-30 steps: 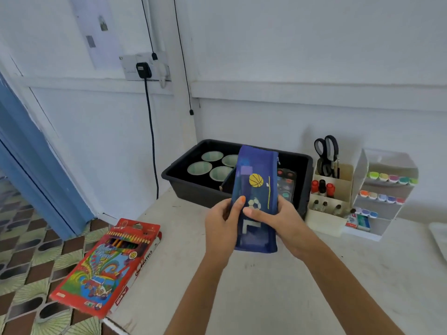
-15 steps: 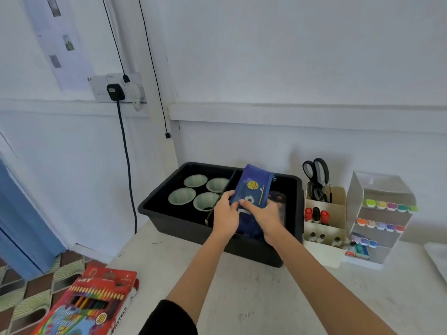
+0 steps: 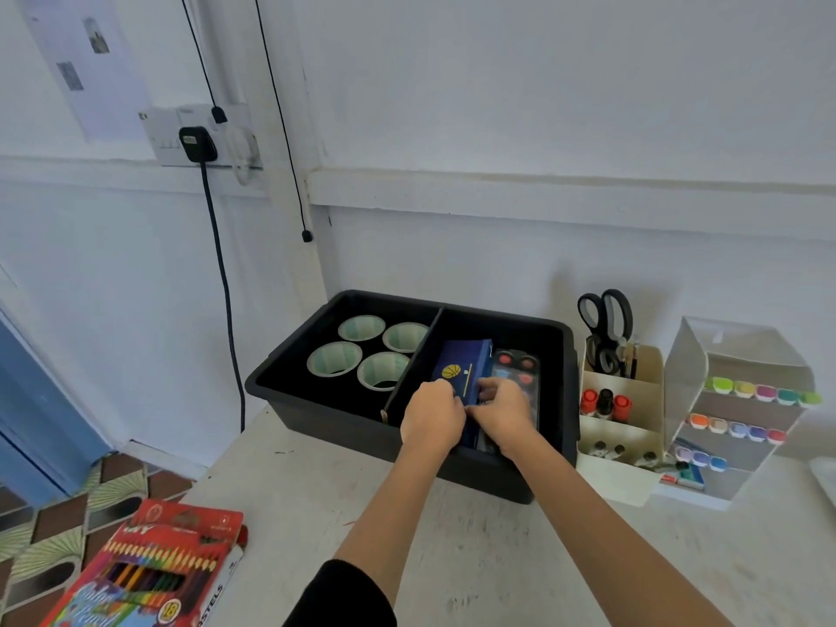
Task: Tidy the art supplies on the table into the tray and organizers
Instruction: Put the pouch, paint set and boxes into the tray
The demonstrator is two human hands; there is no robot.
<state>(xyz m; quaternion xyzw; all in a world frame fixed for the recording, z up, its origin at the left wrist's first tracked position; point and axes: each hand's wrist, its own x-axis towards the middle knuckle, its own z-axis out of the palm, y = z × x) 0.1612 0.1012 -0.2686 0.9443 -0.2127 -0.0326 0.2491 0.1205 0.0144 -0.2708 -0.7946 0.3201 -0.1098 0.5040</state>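
**Pouch going into the tray, pencil box left**

Nearest, at the left corner of the table: pencil box, lying flat and well apart from the tray. Judged not yet tidied.

Midway, over the near wall of the tray: left hand and right hand, side by side. Fingers of both curled round the near end of the pouch. Pouch tilted inside the right compartment, just beside the paint set. Whether it rests on the tray floor, cannot tell.

Further in, left compartment: four cups, upright and grouped close.

Farthest, right of the tray near the wall: organizer holding scissors and small bottles. Beside it, a rack with rows of coloured caps.

Judged well along. Most supplies housed, pouch nearly placed. Remaining: letting go of the pouch, then putting away the pencil box.
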